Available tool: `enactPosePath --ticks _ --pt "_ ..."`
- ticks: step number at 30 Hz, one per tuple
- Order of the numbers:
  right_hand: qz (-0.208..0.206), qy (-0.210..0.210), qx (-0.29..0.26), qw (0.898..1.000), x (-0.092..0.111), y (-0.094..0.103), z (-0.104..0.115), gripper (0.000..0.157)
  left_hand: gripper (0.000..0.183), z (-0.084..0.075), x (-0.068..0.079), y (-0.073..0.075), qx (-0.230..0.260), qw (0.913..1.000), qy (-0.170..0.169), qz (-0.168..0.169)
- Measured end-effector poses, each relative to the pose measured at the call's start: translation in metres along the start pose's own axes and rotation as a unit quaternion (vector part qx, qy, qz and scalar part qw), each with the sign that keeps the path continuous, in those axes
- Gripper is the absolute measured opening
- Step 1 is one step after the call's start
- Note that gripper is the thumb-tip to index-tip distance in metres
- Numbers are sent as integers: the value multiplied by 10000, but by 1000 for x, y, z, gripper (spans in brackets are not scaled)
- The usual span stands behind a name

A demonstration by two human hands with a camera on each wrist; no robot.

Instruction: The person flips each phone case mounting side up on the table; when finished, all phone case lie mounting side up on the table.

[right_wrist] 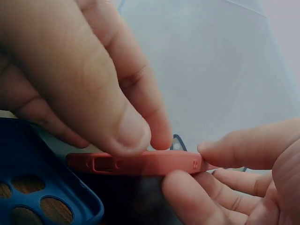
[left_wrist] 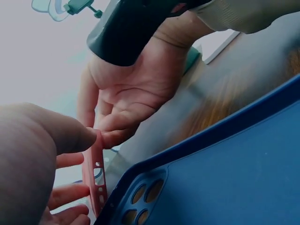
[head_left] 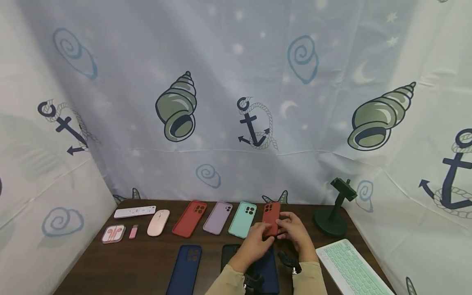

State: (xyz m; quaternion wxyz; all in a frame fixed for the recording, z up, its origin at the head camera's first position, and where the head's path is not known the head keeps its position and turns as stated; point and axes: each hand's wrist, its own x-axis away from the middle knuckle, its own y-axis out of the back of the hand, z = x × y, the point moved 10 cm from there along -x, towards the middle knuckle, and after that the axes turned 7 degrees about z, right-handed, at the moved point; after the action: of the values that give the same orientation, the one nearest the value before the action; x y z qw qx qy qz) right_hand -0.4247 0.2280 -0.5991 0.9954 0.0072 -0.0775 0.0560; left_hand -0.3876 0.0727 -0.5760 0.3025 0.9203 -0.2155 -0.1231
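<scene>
Both hands hold a small red phone case (head_left: 271,214) near the table's back edge. My left hand (head_left: 254,243) has its thumb and fingers at the near left part of the case. My right hand (head_left: 293,231) pinches the case along its right side. In the left wrist view the case (left_wrist: 95,176) stands edge-on, showing port cutouts, with the left thumb on its upper end. From the right wrist, its rim (right_wrist: 157,163) runs sideways between the fingers. A dark blue phone case (head_left: 271,268) lies below the hands, partly hidden by the left arm.
A black case (head_left: 229,250) and another blue case (head_left: 186,266) lie nearby. Along the back are mint (head_left: 241,221), purple (head_left: 217,218) and larger red (head_left: 189,221) cases, a mouse (head_left: 158,223) and a remote (head_left: 134,211). Rightward stand a green stand (head_left: 332,219) and a keyboard (head_left: 352,266).
</scene>
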Motion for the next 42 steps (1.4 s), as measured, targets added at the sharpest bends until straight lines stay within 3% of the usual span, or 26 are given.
enactPosePath --ticks 3,9,24,32,42 --pt "48 86 -31 9999 1 -1 3 57 43 -5 0 2 -107 9997 -178 -106" --pt "17 421 498 9979 1 0 11 67 46 -11 2 4 -252 9985 -408 -279" --pt "-18 604 489 9970 0 0 14 54 47 -21 3 9 -117 9973 -634 -361" --pt "102 578 566 9967 -1 -2 13 54 46 -20 3 11 -339 9964 -610 -472" --pt "-23 905 909 9917 2 -3 16 47 32 -23 5 15 -908 9894 -624 -945"
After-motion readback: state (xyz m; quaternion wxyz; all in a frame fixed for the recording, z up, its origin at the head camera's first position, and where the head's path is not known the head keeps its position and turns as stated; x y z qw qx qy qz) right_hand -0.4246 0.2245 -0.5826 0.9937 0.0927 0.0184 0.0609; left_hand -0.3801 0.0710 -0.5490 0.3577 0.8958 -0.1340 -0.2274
